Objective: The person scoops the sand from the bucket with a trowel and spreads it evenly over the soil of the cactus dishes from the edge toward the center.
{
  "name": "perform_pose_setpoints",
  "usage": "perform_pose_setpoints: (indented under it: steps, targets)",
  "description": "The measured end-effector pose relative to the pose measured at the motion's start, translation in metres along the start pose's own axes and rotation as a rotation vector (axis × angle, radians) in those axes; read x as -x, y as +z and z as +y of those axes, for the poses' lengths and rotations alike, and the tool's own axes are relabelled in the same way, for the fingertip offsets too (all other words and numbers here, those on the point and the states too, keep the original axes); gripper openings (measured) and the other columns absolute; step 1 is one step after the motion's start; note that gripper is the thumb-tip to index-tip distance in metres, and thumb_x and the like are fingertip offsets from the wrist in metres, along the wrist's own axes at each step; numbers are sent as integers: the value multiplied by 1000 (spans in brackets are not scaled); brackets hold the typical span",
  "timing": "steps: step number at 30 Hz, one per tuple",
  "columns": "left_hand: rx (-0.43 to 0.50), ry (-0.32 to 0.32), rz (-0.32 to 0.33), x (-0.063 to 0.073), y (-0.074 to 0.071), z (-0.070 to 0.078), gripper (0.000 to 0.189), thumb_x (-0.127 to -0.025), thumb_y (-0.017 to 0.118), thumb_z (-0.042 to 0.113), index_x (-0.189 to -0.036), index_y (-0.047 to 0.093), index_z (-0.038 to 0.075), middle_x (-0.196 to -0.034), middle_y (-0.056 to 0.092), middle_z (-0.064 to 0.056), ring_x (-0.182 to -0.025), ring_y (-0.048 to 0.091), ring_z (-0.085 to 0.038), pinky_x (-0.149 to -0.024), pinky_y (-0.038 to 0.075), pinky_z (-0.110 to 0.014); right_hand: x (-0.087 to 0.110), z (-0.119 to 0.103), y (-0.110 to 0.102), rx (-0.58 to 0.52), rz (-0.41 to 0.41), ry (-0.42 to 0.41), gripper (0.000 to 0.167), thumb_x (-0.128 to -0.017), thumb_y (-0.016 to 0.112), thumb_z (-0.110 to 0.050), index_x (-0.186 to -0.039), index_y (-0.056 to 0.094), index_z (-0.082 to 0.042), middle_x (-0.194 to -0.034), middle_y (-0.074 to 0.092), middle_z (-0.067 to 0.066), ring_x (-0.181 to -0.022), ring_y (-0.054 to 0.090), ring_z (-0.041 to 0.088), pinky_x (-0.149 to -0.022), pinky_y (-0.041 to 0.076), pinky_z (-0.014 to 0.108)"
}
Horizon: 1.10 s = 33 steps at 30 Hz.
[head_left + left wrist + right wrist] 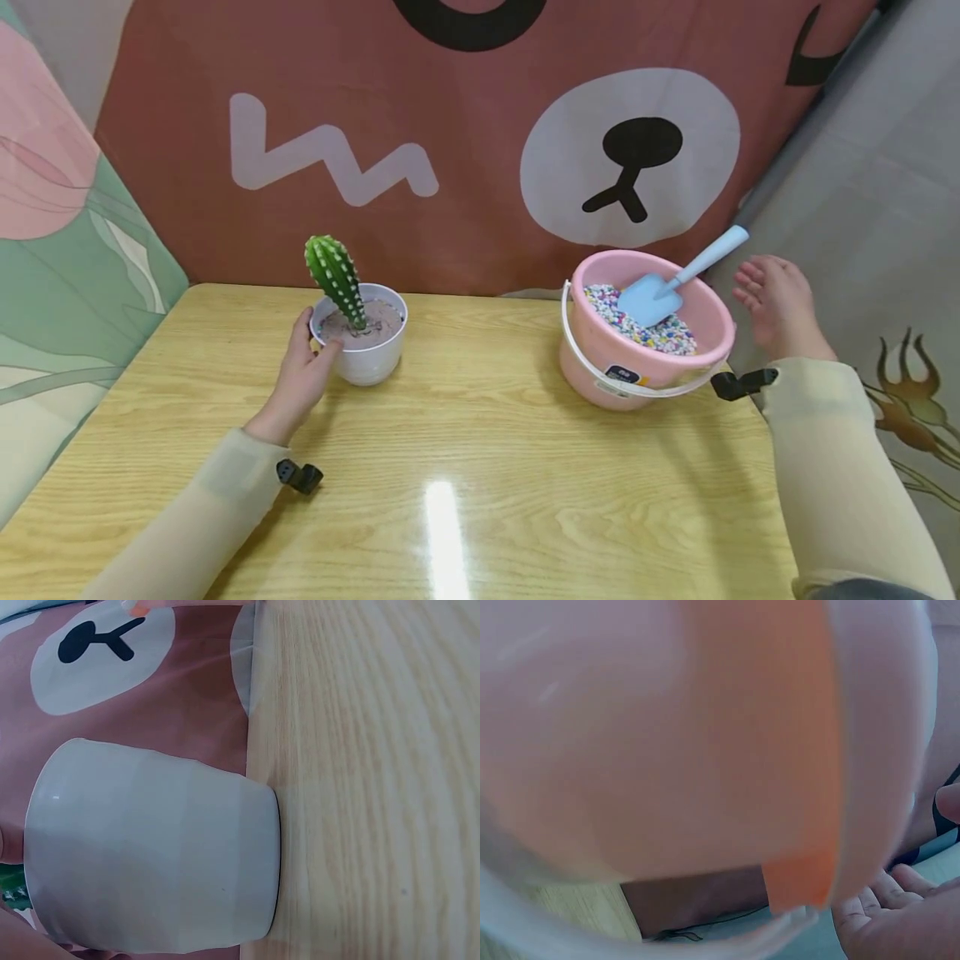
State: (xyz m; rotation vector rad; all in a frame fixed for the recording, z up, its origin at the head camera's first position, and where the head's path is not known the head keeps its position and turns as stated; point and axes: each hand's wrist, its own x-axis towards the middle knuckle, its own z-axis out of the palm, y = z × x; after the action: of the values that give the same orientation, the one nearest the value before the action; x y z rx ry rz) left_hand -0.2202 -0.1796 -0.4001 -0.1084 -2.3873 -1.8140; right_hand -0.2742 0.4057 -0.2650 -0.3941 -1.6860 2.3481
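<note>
Item one: my left hand [302, 375], at the left side of a white pot [369, 363], fingers curved about its rim and holding it, thumb toward the near side. The pot stands upright on the counter [480, 433], near its back edge, left of centre.

Item two: one green cactus [335, 277], dotted with white tufts, rooted in the pot's brownish-grey fill [378, 323] and leaning to the left.

Item three: my right hand [783, 307], raised just beside the right side of a pink bucket [581, 362], apart from it in the head view; fingers loosely bent, holding nothing.

Item four: the bucket itself, on the counter toward the right end, well apart from the pot. White handle [630, 389] lowered across the near side; small dark label [622, 374] on the wall below the rim.

Item five: small multicoloured beads [678, 337], inside the bucket.

Item six: one light-blue shovel [648, 300], blade lying on the beads, grip slanting up past the rim toward my right hand.

Item seven: a brown cloth [450, 237] behind the counter, printed with a pale muzzle and a zigzag.
</note>
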Motion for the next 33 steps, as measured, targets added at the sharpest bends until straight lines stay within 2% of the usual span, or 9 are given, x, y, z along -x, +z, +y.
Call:
perform_pose_setpoints:
  steps: [5,9,15,19,23,27,30,31,33]
  targets:
    - [-13,-8,-14,-2,0,1,83,-106,53,13,-161,-6,-5,-168,5,-29,-155,7,-42,-121,12,-63,-7,-1,8,48,54,-25,64,-105,59,-15,-153,18,-21,-116,51,-4,-102,52,8,-69,51,17]
    - [-60,-14,-18,-4,0,-1,97,-101,66,19,-161,-4,-6,-167,4,-30,-155,6,-43,-123,8,-60,-12,1,7,89,81,-41,79,-103,63,-13,-162,12,-23,-106,57,-6,-96,55,7,-66,52,16]
    - [-133,25,-26,-9,0,-6,112,-90,82,25,-163,1,-2,-167,12,-28,-153,13,-44,-121,13,-63,-13,1,0,56,-34,-26,90,-103,63,-11,-167,1,-28,-89,71,-7,-85,67,5,-67,54,17]
    - [-147,62,-17,-12,-1,-7,114,-86,85,24,-163,4,-2,-165,19,-27,-151,19,-44,-120,17,-64,-11,-2,-1,119,-123,9,92,-102,66,-22,-167,2,-28,-109,65,-9,-91,69,5,-76,55,17]
    - [-147,79,-12,-13,-1,-6,111,-86,86,25,-163,10,0,-164,25,-25,-150,24,-42,-119,19,-65,-13,-8,0,199,-194,44,94,-102,66,-31,-167,-2,-29,-131,52,-8,-107,60,4,-84,53,17]
    - [-179,67,-8,-14,-2,-4,108,-87,85,30,-163,13,1,-163,27,-24,-149,27,-42,-118,21,-65,-15,-14,3,164,-246,102,97,-104,62,-30,-163,-13,-43,-166,23,-3,-146,34,16,-91,50,18]
    - [-201,43,-11,-14,-2,-3,111,-88,84,33,-164,10,1,-165,24,-25,-150,25,-43,-117,20,-67,-16,-16,5,160,-255,125,96,-104,62,-31,-159,-13,-55,-172,-1,-7,-157,6,18,-93,50,20]
    - [-202,38,-13,-13,-3,-3,111,-88,84,33,-164,10,1,-165,23,-25,-150,24,-43,-118,20,-67,-16,-17,5,165,-256,125,95,-104,62,-31,-158,-10,-57,-172,3,-5,-157,9,20,-93,50,21]
    - [-198,36,-16,-13,-3,-3,112,-88,84,32,-163,8,0,-165,22,-25,-151,23,-43,-118,19,-67,-16,-17,5,183,-256,112,93,-103,64,-30,-160,-4,-57,-166,27,0,-150,30,21,-88,52,21]
